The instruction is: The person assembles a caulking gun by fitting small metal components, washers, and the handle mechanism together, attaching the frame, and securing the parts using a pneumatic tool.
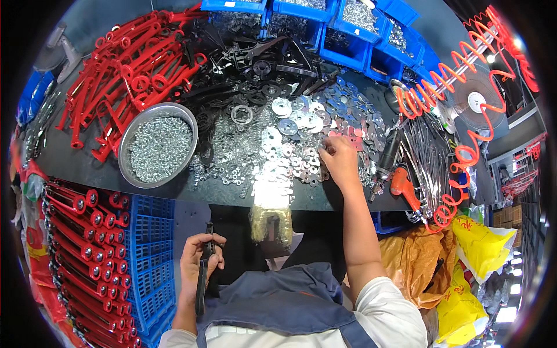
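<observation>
Near my body, below the table edge, my left hand (200,255) is closed around a long, narrow black part (202,287) that stands roughly upright. My right hand (340,161) reaches over the tabletop, its thumb and fingertips pinched together above the small silver metal plates (307,164). Whatever may be between those fingertips is too small to make out. Round metal discs (292,119) lie heaped just beyond it. Loose nuts (232,176) are scattered to its left, and black metal parts (272,66) pile up behind.
A steel bowl (187,152) of small hardware stands left, beside red metal parts (125,75). Blue bins (345,55) line the back. At right are a power screwdriver (390,153), an orange-handled tool (404,184), metal rods (426,168) and a coiled red hose (464,153). Stacked red parts (96,255) fill the lower left.
</observation>
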Motion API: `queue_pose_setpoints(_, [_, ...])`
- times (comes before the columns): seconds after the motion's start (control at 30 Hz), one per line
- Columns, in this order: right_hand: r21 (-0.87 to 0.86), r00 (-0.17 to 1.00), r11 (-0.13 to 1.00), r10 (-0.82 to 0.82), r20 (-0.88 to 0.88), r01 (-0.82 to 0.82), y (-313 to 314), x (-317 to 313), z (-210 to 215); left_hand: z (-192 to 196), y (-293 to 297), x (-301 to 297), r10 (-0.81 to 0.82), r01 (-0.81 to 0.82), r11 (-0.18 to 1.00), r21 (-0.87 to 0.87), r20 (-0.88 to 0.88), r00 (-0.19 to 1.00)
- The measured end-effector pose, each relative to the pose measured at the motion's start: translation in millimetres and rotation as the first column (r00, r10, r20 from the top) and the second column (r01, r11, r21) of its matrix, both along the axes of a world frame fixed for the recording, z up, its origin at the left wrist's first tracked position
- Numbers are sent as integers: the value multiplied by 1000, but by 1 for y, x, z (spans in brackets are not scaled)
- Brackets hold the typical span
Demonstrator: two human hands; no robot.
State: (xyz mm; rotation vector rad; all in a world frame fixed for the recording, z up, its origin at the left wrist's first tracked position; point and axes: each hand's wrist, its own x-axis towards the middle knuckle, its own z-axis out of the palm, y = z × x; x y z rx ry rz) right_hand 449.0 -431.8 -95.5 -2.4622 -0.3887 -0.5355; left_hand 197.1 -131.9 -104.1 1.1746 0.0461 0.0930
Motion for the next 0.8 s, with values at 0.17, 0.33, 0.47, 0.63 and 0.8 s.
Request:
queue_pose_setpoints(0.17, [287,993,954,-57,-102,84,-15,0,1,14,-6,4,25,-24,1000,-16,68,997])
queue_pose_setpoints(0.33, [605,923,782,107,-369,151,-18,-7,6,22,-19,8,38,-42,991,126,38,999])
queue_pose_setpoints(0.47, [859,849,485,373,-374,165,1,-27,9,57,-30,28,9,5,922,387,-35,999])
queue_pose_setpoints(0.63, [721,917,685,214,-336,104,7,-9,-16,72,-63,56,50,-72,916,394,68,996])
queue_pose_setpoints(0.8, [903,867,379,361,-344,200,2,-16,-11,64,-70,44,-50,23,952,305,82,995])
